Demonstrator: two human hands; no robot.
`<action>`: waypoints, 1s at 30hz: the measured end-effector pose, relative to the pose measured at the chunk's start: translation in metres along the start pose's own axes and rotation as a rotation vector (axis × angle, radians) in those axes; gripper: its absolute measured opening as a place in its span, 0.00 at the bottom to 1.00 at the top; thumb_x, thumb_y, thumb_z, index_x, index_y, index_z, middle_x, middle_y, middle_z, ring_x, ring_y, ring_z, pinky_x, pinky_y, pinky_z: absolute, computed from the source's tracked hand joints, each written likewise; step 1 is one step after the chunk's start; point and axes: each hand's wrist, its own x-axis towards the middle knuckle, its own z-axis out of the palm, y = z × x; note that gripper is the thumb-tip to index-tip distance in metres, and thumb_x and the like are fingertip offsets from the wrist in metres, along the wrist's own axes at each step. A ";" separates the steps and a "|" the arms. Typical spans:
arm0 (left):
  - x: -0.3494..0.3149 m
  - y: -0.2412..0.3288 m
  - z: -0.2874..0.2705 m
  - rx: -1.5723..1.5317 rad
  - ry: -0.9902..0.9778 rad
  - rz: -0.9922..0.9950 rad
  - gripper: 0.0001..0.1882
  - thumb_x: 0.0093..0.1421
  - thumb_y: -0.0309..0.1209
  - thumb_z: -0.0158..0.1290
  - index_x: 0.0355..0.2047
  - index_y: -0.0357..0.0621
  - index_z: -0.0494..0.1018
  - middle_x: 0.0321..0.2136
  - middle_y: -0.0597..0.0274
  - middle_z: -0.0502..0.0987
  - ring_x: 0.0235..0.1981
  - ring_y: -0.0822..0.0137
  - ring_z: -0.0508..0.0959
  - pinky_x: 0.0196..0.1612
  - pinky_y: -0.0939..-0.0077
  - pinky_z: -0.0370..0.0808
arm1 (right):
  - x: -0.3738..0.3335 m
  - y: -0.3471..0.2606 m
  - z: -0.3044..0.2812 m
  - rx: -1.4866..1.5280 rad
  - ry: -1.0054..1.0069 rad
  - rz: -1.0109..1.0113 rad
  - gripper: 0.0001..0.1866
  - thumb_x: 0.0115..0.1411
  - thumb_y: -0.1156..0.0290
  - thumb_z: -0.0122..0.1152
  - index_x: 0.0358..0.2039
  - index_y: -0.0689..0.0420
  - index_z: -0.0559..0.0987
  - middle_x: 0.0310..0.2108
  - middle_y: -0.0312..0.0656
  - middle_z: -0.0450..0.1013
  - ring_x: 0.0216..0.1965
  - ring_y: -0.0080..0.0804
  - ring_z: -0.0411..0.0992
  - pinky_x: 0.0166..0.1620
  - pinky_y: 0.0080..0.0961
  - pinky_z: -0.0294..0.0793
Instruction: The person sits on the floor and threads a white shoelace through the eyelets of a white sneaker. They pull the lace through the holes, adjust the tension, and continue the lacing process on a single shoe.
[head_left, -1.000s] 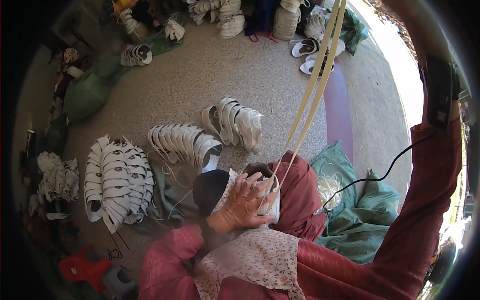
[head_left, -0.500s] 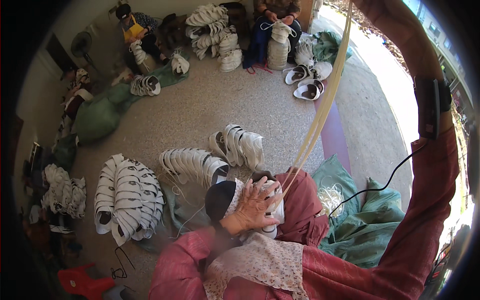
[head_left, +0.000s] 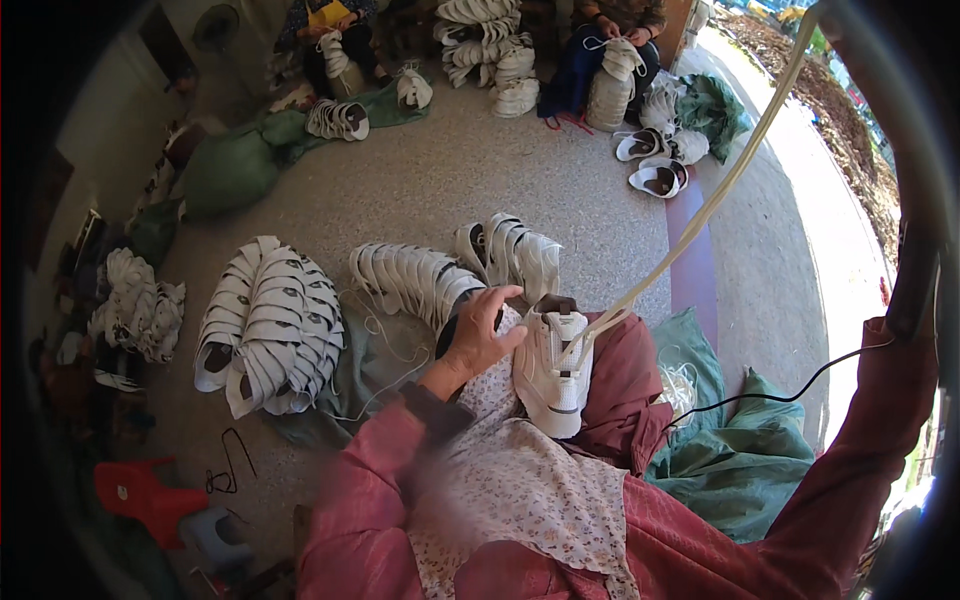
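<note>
White shoe [head_left: 550, 375] lies lengthwise, toe toward person.

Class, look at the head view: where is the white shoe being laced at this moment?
The white shoe lies on the person's lap at picture centre, just right of the left hand, with its cream laces stretching up to the upper right.

The white shoe [head_left: 550, 375] looks like smooth, matt synthetic leather; the laces [head_left: 700, 215] are flat cream woven cloth; the apron [head_left: 520, 490] is soft printed cotton; the sacks [head_left: 745, 465] are crinkled green woven plastic; the floor [head_left: 440, 190] is rough speckled concrete; the stool [head_left: 135, 490] is glossy red plastic.
</note>
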 end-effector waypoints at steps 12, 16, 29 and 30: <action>-0.019 -0.042 0.006 0.266 0.174 -0.010 0.09 0.57 0.32 0.60 0.28 0.44 0.72 0.32 0.58 0.74 0.39 0.53 0.74 0.42 0.59 0.69 | -0.211 0.146 0.323 0.141 -0.404 0.576 0.10 0.62 0.71 0.59 0.40 0.64 0.80 0.45 0.50 0.79 0.42 0.50 0.78 0.46 0.41 0.76; -0.018 -0.044 -0.057 0.350 0.432 0.020 0.08 0.60 0.26 0.56 0.31 0.39 0.67 0.32 0.54 0.70 0.37 0.49 0.71 0.43 0.57 0.69 | -0.233 0.157 0.337 -0.185 -0.623 0.669 0.12 0.62 0.63 0.60 0.38 0.58 0.83 0.34 0.50 0.77 0.38 0.51 0.77 0.43 0.42 0.74; -0.106 -0.073 -0.148 0.471 -0.032 -0.406 0.10 0.61 0.33 0.58 0.35 0.40 0.72 0.34 0.56 0.74 0.39 0.52 0.75 0.44 0.58 0.72 | -0.224 0.154 0.337 -0.213 -0.664 0.692 0.09 0.61 0.64 0.59 0.36 0.55 0.82 0.31 0.48 0.77 0.38 0.50 0.78 0.41 0.43 0.74; -0.088 -0.052 -0.129 0.285 -0.014 -0.393 0.12 0.62 0.35 0.58 0.38 0.39 0.72 0.36 0.56 0.75 0.40 0.53 0.76 0.45 0.60 0.72 | -0.230 0.155 0.338 -0.190 -0.614 0.676 0.09 0.61 0.65 0.58 0.34 0.55 0.81 0.30 0.48 0.77 0.38 0.51 0.78 0.41 0.44 0.74</action>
